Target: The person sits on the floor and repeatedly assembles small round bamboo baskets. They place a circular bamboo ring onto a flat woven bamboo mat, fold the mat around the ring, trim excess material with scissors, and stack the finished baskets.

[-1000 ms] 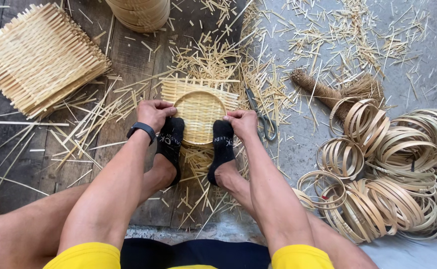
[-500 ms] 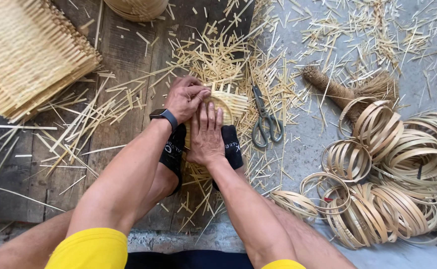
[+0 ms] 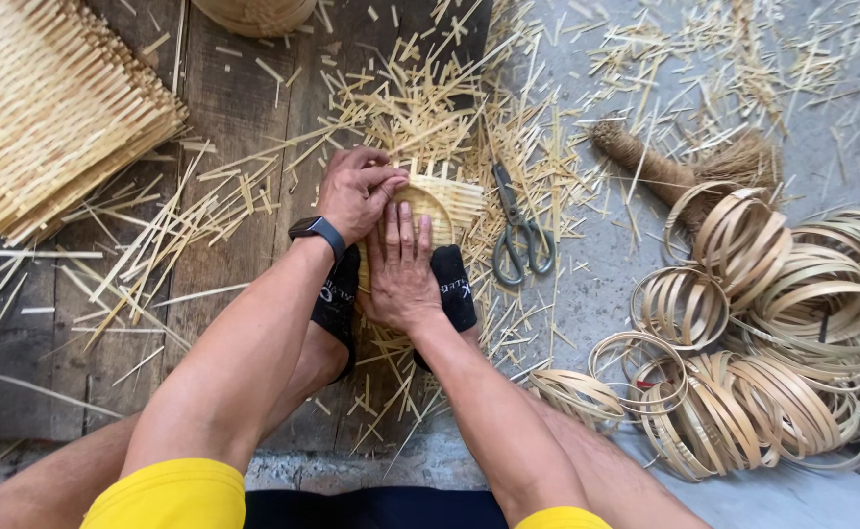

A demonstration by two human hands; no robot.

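Now both hands have come together at mid-frame: the left hand (image 3: 356, 191) grips the rim of the small woven basket (image 3: 440, 201) while the right hand (image 3: 402, 269) presses flat on it, scissors (image 3: 518, 230) just beside.

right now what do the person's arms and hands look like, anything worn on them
Both arms are bare from the shoulder down, with no sleeves over the forearms and no gloves. The left hand has a dark smartwatch with a black band strapped at the wrist. The right hand and its wrist carry nothing, no ring showing on the fingers. Yellow cloth shows near the bottom edge.
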